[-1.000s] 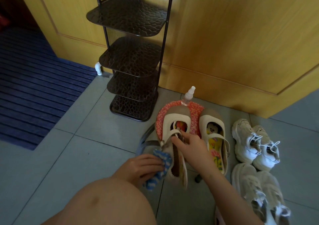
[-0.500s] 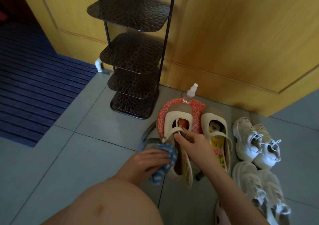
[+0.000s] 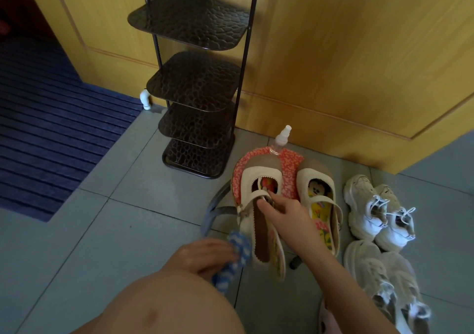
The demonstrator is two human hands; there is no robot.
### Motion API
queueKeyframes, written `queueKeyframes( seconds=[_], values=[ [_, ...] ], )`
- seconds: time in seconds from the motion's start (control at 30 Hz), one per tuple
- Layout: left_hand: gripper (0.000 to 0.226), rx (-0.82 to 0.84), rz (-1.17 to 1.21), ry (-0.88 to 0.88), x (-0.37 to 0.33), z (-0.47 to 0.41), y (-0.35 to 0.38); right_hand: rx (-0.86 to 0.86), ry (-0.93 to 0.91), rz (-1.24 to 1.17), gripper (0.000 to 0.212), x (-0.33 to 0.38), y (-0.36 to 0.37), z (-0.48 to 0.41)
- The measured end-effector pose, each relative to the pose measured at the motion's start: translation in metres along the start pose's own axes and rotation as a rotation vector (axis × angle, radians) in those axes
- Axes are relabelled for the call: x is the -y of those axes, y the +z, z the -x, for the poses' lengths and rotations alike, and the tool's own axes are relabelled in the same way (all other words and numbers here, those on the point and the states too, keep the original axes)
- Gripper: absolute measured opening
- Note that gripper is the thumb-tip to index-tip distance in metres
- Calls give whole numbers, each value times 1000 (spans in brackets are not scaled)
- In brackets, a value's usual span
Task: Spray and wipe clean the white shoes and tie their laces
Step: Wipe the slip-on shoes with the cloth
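We see the white strap shoe [image 3: 252, 180] low in the middle of the view, its toe on a red floral pad [image 3: 291, 177] and its heel toward the person. The right hand [image 3: 284, 214] reaches into it from the right, thumb and fingers pinching the strap over the opening. The left hand [image 3: 205, 255] is curled round a blue-and-white cloth [image 3: 241, 246], which lies at the shoe's outer side near the heel – whether it presses on the leather or sits just beside it we cannot tell. The second strap shoe [image 3: 313, 178] lies just to the right, its patterned insole showing. A clear spray bottle [image 3: 280, 141] stands upright at the pad's far edge. Further right, on the grey tiled floor [image 3: 102, 244], are a pair of white laced sneakers [image 3: 372, 213] and, nearer the person, another pale pair [image 3: 379, 274]. A bare knee [image 3: 166, 305] fills the lower foreground. Behind stand a dark tiered shoe rack [image 3: 195, 87] against the wooden door panels [image 3: 346, 51] – and a blue ribbed mat [image 3: 51, 141] lies at the left.
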State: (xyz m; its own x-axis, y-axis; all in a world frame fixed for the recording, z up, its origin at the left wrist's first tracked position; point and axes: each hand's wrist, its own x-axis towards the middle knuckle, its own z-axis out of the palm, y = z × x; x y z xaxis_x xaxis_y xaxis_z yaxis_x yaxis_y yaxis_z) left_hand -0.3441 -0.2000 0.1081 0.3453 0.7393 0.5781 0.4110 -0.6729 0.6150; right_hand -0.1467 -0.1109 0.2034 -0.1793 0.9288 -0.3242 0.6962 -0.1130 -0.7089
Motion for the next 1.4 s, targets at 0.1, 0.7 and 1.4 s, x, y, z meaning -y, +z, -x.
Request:
queueKeyframes(
  seconds=[0.1, 0.7, 1.4],
  values=[
    [21, -126, -16, -123, -5, -21, -2, -24, -8, 15, 44, 4, 0, 2],
    [42, -217, 122, -604, -29, -51, -67, -55, 28, 13, 34, 22, -4, 0],
    [18, -189, 452, -1053, -130, -136, -76, 66, -213, -627, 27, 37, -45, 93]
  ],
)
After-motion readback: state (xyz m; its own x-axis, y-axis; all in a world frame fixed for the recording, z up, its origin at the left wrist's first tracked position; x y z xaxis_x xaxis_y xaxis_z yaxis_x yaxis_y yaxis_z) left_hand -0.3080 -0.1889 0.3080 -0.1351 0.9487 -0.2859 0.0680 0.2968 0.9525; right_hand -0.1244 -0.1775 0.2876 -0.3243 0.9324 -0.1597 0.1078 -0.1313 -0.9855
